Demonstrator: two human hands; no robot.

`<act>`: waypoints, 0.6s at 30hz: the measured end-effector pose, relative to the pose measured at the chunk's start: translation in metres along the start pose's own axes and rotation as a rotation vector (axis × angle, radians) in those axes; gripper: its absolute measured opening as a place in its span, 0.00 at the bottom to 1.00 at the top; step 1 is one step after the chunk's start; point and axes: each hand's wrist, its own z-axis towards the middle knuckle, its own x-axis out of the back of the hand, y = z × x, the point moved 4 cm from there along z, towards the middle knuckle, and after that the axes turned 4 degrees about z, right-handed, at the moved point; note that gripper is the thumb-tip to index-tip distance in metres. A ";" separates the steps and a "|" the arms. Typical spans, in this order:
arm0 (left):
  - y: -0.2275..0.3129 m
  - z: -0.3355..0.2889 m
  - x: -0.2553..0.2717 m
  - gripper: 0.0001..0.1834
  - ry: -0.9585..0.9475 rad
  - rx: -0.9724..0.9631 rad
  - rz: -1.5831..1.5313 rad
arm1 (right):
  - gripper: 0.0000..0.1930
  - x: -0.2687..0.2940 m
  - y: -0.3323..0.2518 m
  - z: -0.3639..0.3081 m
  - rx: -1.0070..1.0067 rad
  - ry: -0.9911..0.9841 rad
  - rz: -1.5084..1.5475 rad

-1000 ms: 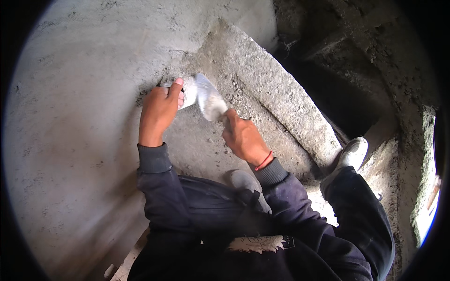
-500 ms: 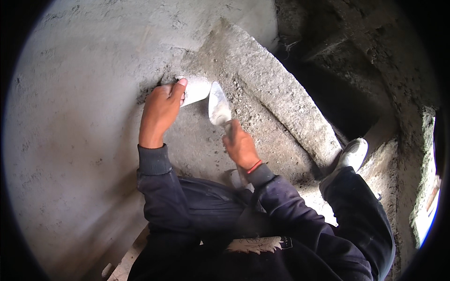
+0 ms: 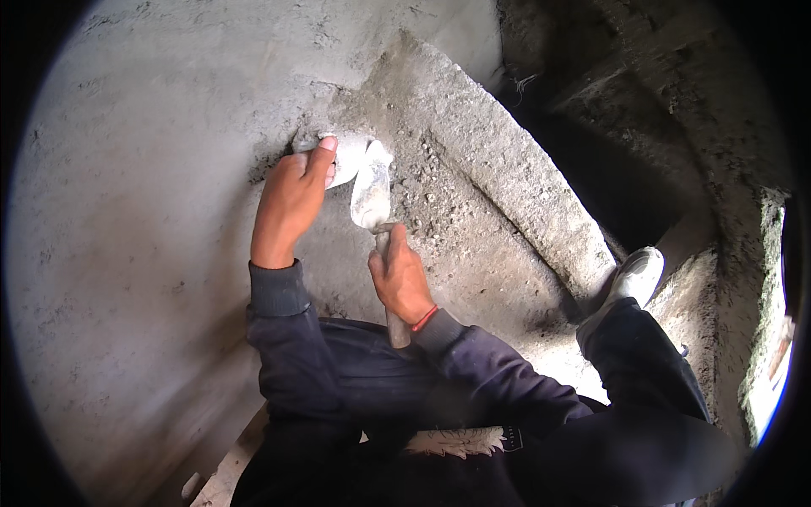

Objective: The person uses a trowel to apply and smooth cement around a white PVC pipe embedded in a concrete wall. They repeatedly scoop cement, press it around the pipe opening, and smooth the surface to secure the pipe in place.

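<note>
My left hand (image 3: 291,198) is closed on a flat white piece (image 3: 348,156) with straight edges, its thumb on top. What this piece is made of I cannot tell, and my fingers cover part of it. It lies against the base of the rough grey wall (image 3: 127,194). My right hand (image 3: 403,277) grips the handle of a trowel (image 3: 370,196). The trowel's pale, smeared blade points away from me, its tip next to the white piece's right edge. Grey crumbs of mortar (image 3: 427,186) lie just right of the blade.
A raised concrete edge (image 3: 515,169) runs diagonally from the far middle toward the near right. Beyond it is a dark recess (image 3: 625,177). My shoe (image 3: 639,272) rests at the right, by the end of that edge. Bright light falls through a gap at the far right.
My right hand and the trowel have moved left, bringing the blade closer to my left hand. More of the trowel's handle shows. My left hand and the white piece have barely moved.
</note>
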 end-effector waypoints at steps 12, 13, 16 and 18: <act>0.006 -0.018 0.001 0.43 0.006 -0.026 -0.206 | 0.20 -0.026 0.018 0.006 -0.278 0.028 0.127; 0.003 -0.017 0.002 0.42 0.006 -0.027 -0.209 | 0.20 -0.028 0.019 0.003 -0.283 0.011 0.130; 0.000 -0.015 0.000 0.42 0.007 -0.049 -0.235 | 0.20 -0.029 0.018 -0.002 -0.255 0.003 0.110; 0.001 -0.015 0.001 0.41 0.025 -0.056 -0.253 | 0.18 -0.025 0.019 0.000 -0.161 0.039 0.074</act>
